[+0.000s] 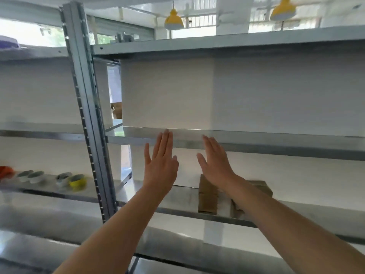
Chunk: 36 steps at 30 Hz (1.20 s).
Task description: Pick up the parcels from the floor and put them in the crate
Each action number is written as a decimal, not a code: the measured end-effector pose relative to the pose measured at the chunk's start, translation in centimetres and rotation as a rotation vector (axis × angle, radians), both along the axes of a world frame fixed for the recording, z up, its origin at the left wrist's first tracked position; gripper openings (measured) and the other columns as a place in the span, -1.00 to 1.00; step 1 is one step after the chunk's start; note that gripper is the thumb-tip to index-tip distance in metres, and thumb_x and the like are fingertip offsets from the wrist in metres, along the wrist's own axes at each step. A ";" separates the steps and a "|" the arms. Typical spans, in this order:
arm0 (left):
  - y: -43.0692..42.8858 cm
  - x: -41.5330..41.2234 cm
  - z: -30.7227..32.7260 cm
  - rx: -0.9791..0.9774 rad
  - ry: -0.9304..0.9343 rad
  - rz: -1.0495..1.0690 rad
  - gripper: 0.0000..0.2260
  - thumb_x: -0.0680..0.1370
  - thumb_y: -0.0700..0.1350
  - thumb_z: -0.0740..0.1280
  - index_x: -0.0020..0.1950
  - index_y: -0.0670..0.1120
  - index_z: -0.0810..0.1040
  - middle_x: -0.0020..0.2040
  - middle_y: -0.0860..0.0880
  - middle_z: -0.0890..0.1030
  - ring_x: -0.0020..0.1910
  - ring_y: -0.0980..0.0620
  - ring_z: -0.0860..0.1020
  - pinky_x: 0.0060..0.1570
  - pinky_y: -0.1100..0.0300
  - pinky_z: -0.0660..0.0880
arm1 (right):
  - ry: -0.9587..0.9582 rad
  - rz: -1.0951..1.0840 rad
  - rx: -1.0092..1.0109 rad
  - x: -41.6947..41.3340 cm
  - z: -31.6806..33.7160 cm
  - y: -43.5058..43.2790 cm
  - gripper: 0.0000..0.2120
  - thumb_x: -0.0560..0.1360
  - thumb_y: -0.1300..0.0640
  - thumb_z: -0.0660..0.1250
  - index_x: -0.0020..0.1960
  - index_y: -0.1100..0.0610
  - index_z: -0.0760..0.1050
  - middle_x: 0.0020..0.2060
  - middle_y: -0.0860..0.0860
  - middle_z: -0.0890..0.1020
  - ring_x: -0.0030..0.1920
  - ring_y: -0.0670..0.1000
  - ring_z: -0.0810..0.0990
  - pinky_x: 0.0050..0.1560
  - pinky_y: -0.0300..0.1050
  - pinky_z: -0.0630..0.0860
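Note:
My left hand (161, 165) and my right hand (216, 160) are raised side by side in front of a metal shelving unit, palms facing each other, fingers straight and apart, holding nothing. Both fingertips reach the front edge of the middle shelf (256, 137). Two brown cardboard parcels lie on the shelf below: one (207, 194) just under my right wrist, another (260, 186) partly hidden behind my right forearm. No crate and no floor are in view.
A grey slotted upright post (87, 115) stands left of my hands. Several tape rolls, one yellow (78, 181), and an orange object (6, 171) sit on the lower left shelf. Yellow pendant lamps (173, 20) hang beyond the top shelf (217, 44).

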<state>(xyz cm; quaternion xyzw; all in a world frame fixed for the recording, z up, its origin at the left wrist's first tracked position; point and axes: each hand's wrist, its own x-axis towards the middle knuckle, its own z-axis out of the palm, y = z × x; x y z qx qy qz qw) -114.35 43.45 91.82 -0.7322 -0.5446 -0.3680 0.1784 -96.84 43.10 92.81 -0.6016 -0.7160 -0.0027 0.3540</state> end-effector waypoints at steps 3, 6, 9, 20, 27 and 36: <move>-3.6 5.3 -2.5 -0.141 0.014 -0.009 -0.39 0.67 0.03 0.01 0.58 -0.04 -0.29 0.59 0.02 -0.30 0.56 0.04 -0.28 0.51 -0.12 -0.29 | -0.058 -0.089 -0.050 5.2 -1.6 -5.4 -0.41 0.68 -0.11 0.01 0.61 -0.03 -0.16 0.60 -0.09 -0.14 0.59 -0.04 -0.19 0.58 0.07 -0.17; -7.3 11.0 -4.2 -0.213 0.171 -0.039 -0.39 0.67 0.13 -0.12 0.51 -0.03 -0.47 0.50 0.02 -0.49 0.51 0.01 -0.41 0.49 -0.17 -0.34 | -0.095 -0.186 -0.108 11.4 -3.4 -11.1 -0.41 0.67 -0.13 -0.02 0.60 -0.03 -0.19 0.58 -0.13 -0.19 0.56 -0.08 -0.28 0.57 0.10 -0.22; -10.6 17.0 -3.7 -0.221 0.200 -0.119 -0.38 0.67 0.08 -0.07 0.49 -0.06 -0.47 0.53 -0.01 -0.43 0.53 0.00 -0.38 0.49 -0.17 -0.32 | -0.077 -0.293 -0.119 19.0 -3.9 -16.5 -0.41 0.68 -0.10 -0.03 0.61 0.02 -0.19 0.61 -0.03 -0.15 0.58 -0.03 -0.24 0.56 0.07 -0.27; -22.1 41.6 -7.7 -0.182 0.357 -0.638 -0.39 0.67 0.01 0.02 0.59 -0.08 -0.27 0.60 0.00 -0.26 0.58 0.02 -0.24 0.51 -0.18 -0.22 | 0.131 -0.934 -0.210 41.0 -10.4 -39.3 -0.40 0.66 -0.04 0.08 0.61 0.13 -0.03 0.59 0.08 0.03 0.59 0.04 -0.05 0.55 0.14 -0.09; -26.0 52.9 -13.1 -0.259 0.439 -0.884 -0.39 0.67 0.03 0.01 0.59 -0.06 -0.25 0.61 0.02 -0.22 0.58 0.03 -0.21 0.52 -0.19 -0.18 | 0.131 -1.168 -0.334 48.9 -13.9 -47.0 -0.40 0.66 -0.04 0.08 0.61 0.12 -0.01 0.59 0.08 0.07 0.59 0.06 -0.02 0.55 0.15 -0.05; -21.2 65.2 -21.4 -0.466 0.523 -0.972 -0.39 0.67 0.02 0.05 0.60 -0.08 -0.22 0.61 0.03 -0.20 0.59 0.02 -0.20 0.52 -0.16 -0.15 | 0.318 -1.158 -0.566 58.1 -21.5 -42.0 -0.40 0.66 -0.04 0.08 0.60 0.12 -0.04 0.59 0.07 0.07 0.59 0.06 -0.01 0.55 0.16 -0.05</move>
